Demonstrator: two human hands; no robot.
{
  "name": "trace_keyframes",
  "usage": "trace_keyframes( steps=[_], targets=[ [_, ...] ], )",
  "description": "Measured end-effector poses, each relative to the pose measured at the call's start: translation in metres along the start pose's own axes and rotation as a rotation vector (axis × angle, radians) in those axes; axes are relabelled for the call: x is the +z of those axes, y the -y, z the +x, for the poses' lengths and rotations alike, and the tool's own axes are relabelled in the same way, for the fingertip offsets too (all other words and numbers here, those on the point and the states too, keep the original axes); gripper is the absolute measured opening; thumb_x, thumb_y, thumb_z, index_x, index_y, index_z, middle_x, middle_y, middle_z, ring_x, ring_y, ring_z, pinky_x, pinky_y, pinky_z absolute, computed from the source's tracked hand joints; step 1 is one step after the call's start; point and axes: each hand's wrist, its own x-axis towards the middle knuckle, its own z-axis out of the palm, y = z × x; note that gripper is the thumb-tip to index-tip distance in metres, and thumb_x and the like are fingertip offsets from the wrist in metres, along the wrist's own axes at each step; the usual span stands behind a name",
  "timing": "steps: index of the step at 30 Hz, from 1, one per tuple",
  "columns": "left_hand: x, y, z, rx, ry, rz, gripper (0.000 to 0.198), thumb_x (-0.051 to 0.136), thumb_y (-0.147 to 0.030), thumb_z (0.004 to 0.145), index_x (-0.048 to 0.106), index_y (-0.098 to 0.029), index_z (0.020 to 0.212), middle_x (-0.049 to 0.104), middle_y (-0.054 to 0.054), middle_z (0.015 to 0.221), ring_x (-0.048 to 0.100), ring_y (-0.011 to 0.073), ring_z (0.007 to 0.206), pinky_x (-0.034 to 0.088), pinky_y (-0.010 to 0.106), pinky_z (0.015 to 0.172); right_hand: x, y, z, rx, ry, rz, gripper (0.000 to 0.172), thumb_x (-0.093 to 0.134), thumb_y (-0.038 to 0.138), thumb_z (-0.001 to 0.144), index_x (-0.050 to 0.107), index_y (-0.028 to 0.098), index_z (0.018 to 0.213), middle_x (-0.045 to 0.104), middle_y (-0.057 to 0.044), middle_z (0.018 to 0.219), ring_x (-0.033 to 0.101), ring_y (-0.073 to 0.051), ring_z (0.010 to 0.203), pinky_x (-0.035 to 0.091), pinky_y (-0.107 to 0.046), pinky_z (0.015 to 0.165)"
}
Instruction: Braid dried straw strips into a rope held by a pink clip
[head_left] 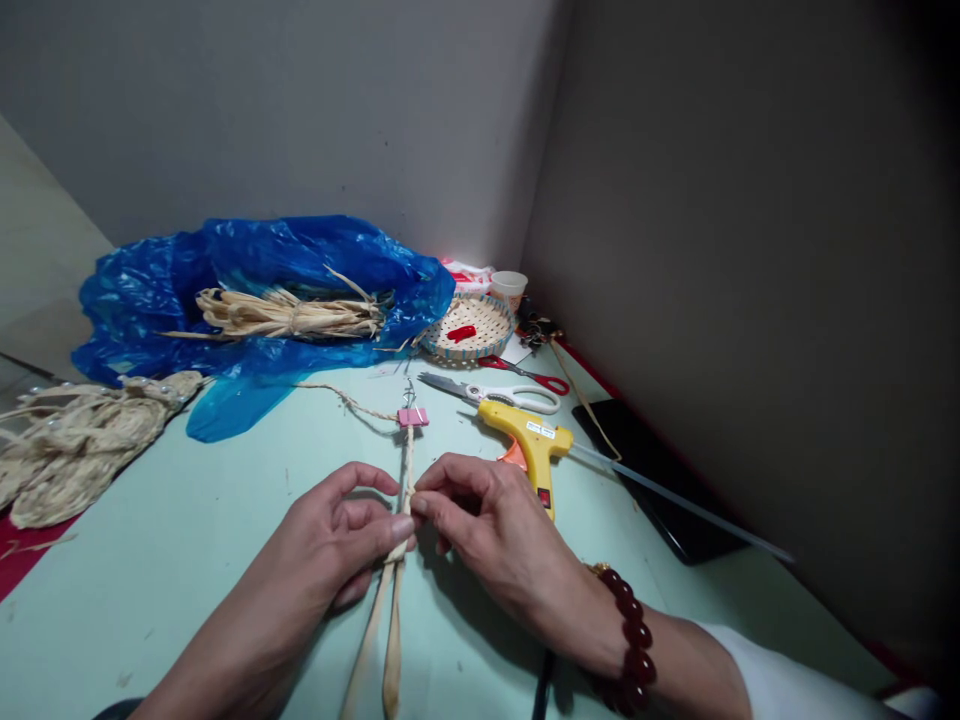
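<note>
A pale straw braid (409, 460) runs down from a pink binder clip (412, 417) towards me, and loose flat strands (392, 650) hang from its lower end. My left hand (341, 545) pinches the braid low down between thumb and fingers. Just above that grip, from the right side, my right hand (480, 515) pinches the braid with thumb and forefinger. A thinner twisted cord (352, 402) trails left from the clip. On my right wrist sits a dark red bead bracelet (636, 640).
A yellow glue gun (532, 440) with a long glue stick (675, 487) lies right of my hands, near white-handled scissors (517, 396) and red-handled scissors (544, 376). Behind are a straw bundle (292, 315) on a blue plastic bag (150, 290) and a woven basket (491, 325). Braided straw pieces (82, 450) lie left.
</note>
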Motion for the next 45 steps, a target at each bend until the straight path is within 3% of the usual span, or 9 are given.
trace_keyframes(
  steps=[8, 14, 19, 21, 24, 26, 31, 39, 45],
  targets=[
    [0.010, 0.007, 0.001, 0.025, -0.099, 0.111, 0.033, 0.066, -0.040, 0.073, 0.048, -0.022, 0.093, 0.047, -0.012, 0.048, 0.023, 0.0028, 0.033, 0.014, 0.017, 0.034, 0.001, 0.000, 0.005, 0.126, 0.048, 0.336, 0.012, 0.058, 0.021, 0.084, 0.063, 0.015, 0.075, 0.057, 0.001, 0.063, 0.047, -0.009, 0.058, 0.035, -0.021, 0.055],
    [0.010, 0.002, 0.001, 0.133, -0.171, 0.453, 0.018, 0.067, -0.033, 0.071, 0.058, -0.018, 0.068, 0.042, -0.008, 0.053, 0.036, 0.0095, 0.054, 0.028, 0.021, 0.050, 0.001, -0.005, 0.003, 0.141, 0.083, 0.496, 0.019, 0.064, 0.032, 0.082, 0.061, 0.014, 0.077, 0.056, 0.001, 0.067, 0.046, -0.010, 0.062, 0.034, -0.022, 0.058],
    [-0.003, 0.000, 0.008, 0.107, 0.053, 0.317, 0.015, 0.067, -0.032, 0.073, 0.059, -0.019, 0.074, 0.047, -0.008, 0.058, 0.036, 0.0085, 0.050, 0.027, 0.021, 0.046, -0.001, -0.006, 0.001, 0.133, 0.077, 0.474, 0.018, 0.063, 0.031, 0.083, 0.060, 0.014, 0.077, 0.056, 0.001, 0.068, 0.044, -0.010, 0.063, 0.032, -0.022, 0.058],
    [-0.008, 0.000, 0.009, 0.129, 0.085, 0.261, 0.017, 0.066, -0.030, 0.075, 0.056, -0.019, 0.068, 0.054, -0.005, 0.064, 0.043, 0.0092, 0.054, 0.032, 0.021, 0.049, -0.001, -0.005, 0.001, 0.147, 0.088, 0.467, 0.014, 0.061, 0.026, 0.084, 0.059, 0.014, 0.077, 0.059, -0.001, 0.069, 0.048, -0.011, 0.064, 0.034, -0.022, 0.060],
    [-0.008, 0.001, 0.008, 0.202, 0.079, 0.226, 0.018, 0.063, -0.027, 0.079, 0.055, -0.018, 0.065, 0.062, 0.000, 0.071, 0.056, 0.0136, 0.070, 0.041, 0.024, 0.066, 0.000, -0.005, 0.000, 0.156, 0.094, 0.403, 0.008, 0.055, 0.019, 0.084, 0.058, 0.014, 0.078, 0.062, -0.002, 0.071, 0.053, -0.013, 0.067, 0.038, -0.024, 0.063],
    [-0.004, 0.003, 0.006, 0.175, 0.066, 0.146, 0.019, 0.061, -0.030, 0.080, 0.053, -0.019, 0.068, 0.057, -0.003, 0.061, 0.050, 0.0108, 0.056, 0.039, 0.023, 0.056, 0.000, -0.005, -0.002, 0.147, 0.073, 0.315, 0.008, 0.053, 0.018, 0.086, 0.058, 0.015, 0.081, 0.063, -0.003, 0.073, 0.055, -0.014, 0.069, 0.039, -0.025, 0.064],
    [0.011, 0.013, 0.006, 0.014, 0.016, -0.099, 0.025, 0.063, -0.041, 0.077, 0.050, -0.019, 0.079, 0.045, -0.009, 0.056, 0.019, 0.0031, 0.041, 0.013, 0.018, 0.039, 0.002, -0.011, -0.007, 0.091, -0.004, 0.147, 0.008, 0.052, 0.023, 0.089, 0.053, 0.018, 0.095, 0.063, -0.001, 0.078, 0.057, -0.015, 0.074, 0.040, -0.025, 0.065],
    [0.014, 0.014, 0.010, 0.038, -0.092, 0.021, 0.027, 0.066, -0.042, 0.076, 0.056, -0.017, 0.078, 0.038, -0.011, 0.049, 0.020, 0.0036, 0.041, 0.011, 0.019, 0.040, -0.012, 0.000, -0.015, 0.004, 0.064, -0.166, 0.005, 0.047, 0.019, 0.091, 0.051, 0.020, 0.093, 0.062, -0.001, 0.082, 0.054, -0.016, 0.080, 0.039, -0.026, 0.069],
    [0.014, 0.013, 0.008, -0.009, -0.035, -0.017, 0.027, 0.065, -0.044, 0.077, 0.058, -0.017, 0.076, 0.041, -0.010, 0.049, 0.018, 0.0030, 0.039, 0.008, 0.021, 0.040, -0.020, 0.012, -0.023, 0.075, 0.108, -0.404, 0.018, 0.040, 0.027, 0.094, 0.055, 0.021, 0.086, 0.059, -0.001, 0.072, 0.054, -0.015, 0.068, 0.038, -0.026, 0.061]
  ],
)
